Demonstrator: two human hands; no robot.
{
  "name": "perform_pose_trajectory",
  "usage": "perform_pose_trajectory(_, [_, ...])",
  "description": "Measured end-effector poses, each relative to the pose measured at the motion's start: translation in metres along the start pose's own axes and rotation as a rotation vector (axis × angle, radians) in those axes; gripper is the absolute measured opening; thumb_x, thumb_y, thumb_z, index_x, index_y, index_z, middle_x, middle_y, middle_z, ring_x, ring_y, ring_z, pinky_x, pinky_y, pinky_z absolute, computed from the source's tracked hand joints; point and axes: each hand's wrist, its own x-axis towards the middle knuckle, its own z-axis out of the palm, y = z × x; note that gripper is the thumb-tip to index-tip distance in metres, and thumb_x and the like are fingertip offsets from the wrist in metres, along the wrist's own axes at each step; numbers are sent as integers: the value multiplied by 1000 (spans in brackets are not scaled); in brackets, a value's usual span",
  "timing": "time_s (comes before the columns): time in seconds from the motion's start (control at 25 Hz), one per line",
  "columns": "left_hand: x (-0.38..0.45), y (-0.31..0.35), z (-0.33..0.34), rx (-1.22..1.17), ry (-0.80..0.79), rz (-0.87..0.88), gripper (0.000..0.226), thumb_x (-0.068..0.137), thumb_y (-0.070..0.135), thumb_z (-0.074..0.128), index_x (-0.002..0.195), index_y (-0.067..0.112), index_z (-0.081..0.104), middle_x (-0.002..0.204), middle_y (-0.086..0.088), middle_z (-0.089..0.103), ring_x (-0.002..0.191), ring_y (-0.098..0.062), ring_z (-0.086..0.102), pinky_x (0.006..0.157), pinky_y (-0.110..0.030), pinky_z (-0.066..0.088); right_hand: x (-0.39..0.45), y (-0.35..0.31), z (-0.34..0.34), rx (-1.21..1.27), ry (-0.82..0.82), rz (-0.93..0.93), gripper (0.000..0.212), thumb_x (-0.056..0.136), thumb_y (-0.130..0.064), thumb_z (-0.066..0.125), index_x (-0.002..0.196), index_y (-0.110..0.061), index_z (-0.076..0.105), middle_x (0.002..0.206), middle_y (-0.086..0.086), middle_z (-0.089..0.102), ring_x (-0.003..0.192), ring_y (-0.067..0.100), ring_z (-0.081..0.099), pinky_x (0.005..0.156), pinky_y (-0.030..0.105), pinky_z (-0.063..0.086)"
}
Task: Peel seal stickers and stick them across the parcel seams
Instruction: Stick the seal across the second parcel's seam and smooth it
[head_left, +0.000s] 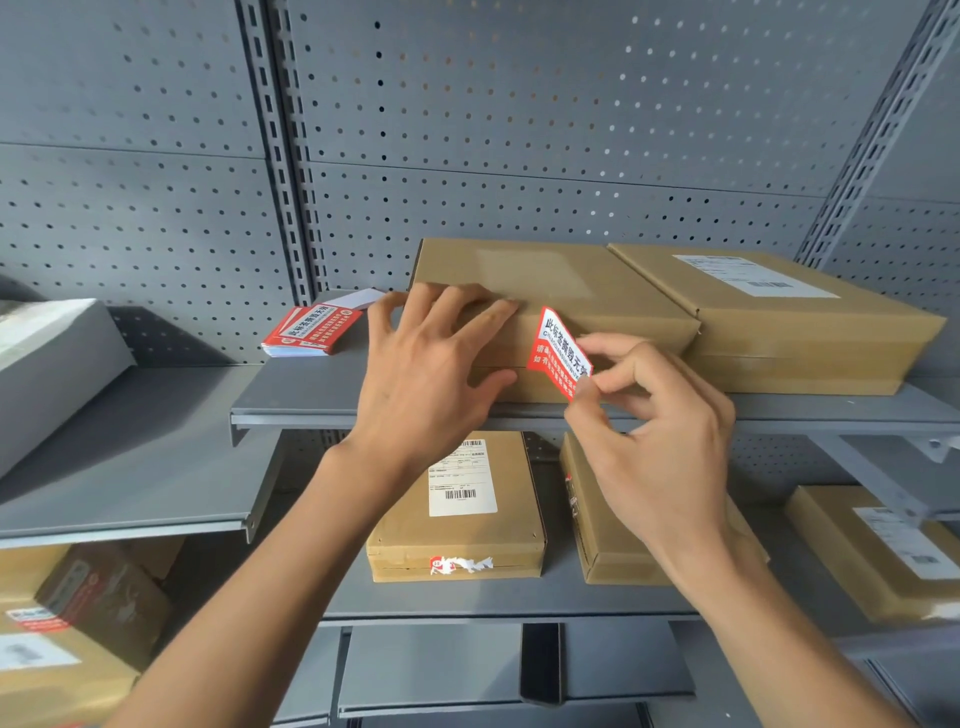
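A flat brown cardboard parcel lies on the upper grey shelf. My left hand rests on the parcel's front left corner, fingers straight over the top edge and thumb against the front face. My right hand pinches the lower edge of a red seal sticker with white lettering between thumb and forefinger. The sticker's upper end lies against the parcel's top front edge, and its lower part stands off the front face. A stack of red sticker sheets lies on the shelf left of the parcel.
A second parcel with a white label sits right beside the first. On the lower shelf lie a labelled parcel with a torn red seal, another box beside it and one at the right. More boxes fill the bottom left. A perforated back panel stands behind.
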Motion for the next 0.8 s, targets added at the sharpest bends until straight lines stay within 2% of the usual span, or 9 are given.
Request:
perform_pose_trajectory(0.08, [3, -1, 2, 18, 1, -2, 64, 79, 47, 81, 138, 29, 62, 130, 1, 63, 117, -31, 53, 100, -53, 37, 2, -11, -5, 17, 28, -20, 16, 83, -8, 64, 75, -16, 52, 101, -5, 77, 86, 14, 72, 73, 33, 60])
perform_pose_trajectory(0.2, [5, -2, 3, 20, -2, -5, 64, 78, 46, 82, 136, 28, 63, 127, 0, 64, 116, -32, 53, 99, -54, 36, 9, -10, -14, 45, -4, 81, 11, 88, -7, 71, 88, -9, 60, 113, -3, 75, 104, 3, 70, 81, 22, 60])
perform_pose_trajectory(0.32, [3, -2, 3, 13, 13, 4, 64, 78, 45, 84, 135, 26, 64, 127, -1, 64, 116, -32, 53, 99, -54, 35, 9, 9, -17, 177, 19, 319, 23, 91, -12, 75, 110, -18, 62, 119, -7, 71, 115, 7, 68, 86, 32, 63])
perform_pose_trajectory(0.44, [4, -3, 2, 8, 6, 5, 63, 78, 45, 83, 135, 26, 63, 127, -1, 64, 117, -31, 53, 100, -53, 35, 10, 26, -13, 275, 94, 476, 32, 91, -22, 76, 119, -25, 62, 118, -22, 68, 121, 8, 64, 88, 51, 62])
perform_pose_trajectory(0.52, [4, -3, 2, 5, 0, 4, 63, 79, 45, 83, 136, 27, 63, 128, 0, 63, 118, -31, 53, 100, -53, 34, 13, 37, -10, 308, 100, 567, 36, 90, -22, 78, 122, -26, 61, 121, -19, 67, 119, 7, 65, 94, 54, 59])
perform_pose_trajectory(0.6, [3, -4, 2, -3, 1, 5, 63, 79, 45, 83, 135, 27, 63, 128, 0, 63, 118, -31, 53, 99, -52, 33, 16, 44, -8, 294, 75, 622, 36, 90, -18, 79, 121, -25, 63, 123, -8, 69, 115, 11, 67, 100, 48, 56])
perform_pose_trajectory(0.64, [3, -4, 2, -6, 2, 5, 63, 79, 45, 83, 135, 27, 63, 127, 0, 63, 118, -32, 54, 99, -52, 34, 18, 46, -7, 270, 61, 620, 34, 90, -16, 79, 120, -24, 64, 123, -4, 70, 114, 13, 67, 101, 40, 56])
perform_pose_trajectory(0.72, [4, -4, 2, -7, -7, 1, 63, 79, 45, 84, 136, 28, 64, 127, 1, 64, 117, -31, 54, 98, -52, 35, 23, 44, -7, 245, 57, 597, 32, 89, -10, 78, 117, -21, 65, 121, -1, 70, 112, 15, 67, 91, 22, 56])
perform_pose_trajectory(0.8, [4, -4, 2, -12, -16, -8, 63, 79, 45, 84, 136, 28, 63, 127, 1, 63, 117, -31, 54, 99, -53, 35, 30, 42, -7, 253, 67, 602, 32, 89, -6, 77, 115, -20, 66, 121, 0, 70, 108, 14, 67, 83, 17, 54])
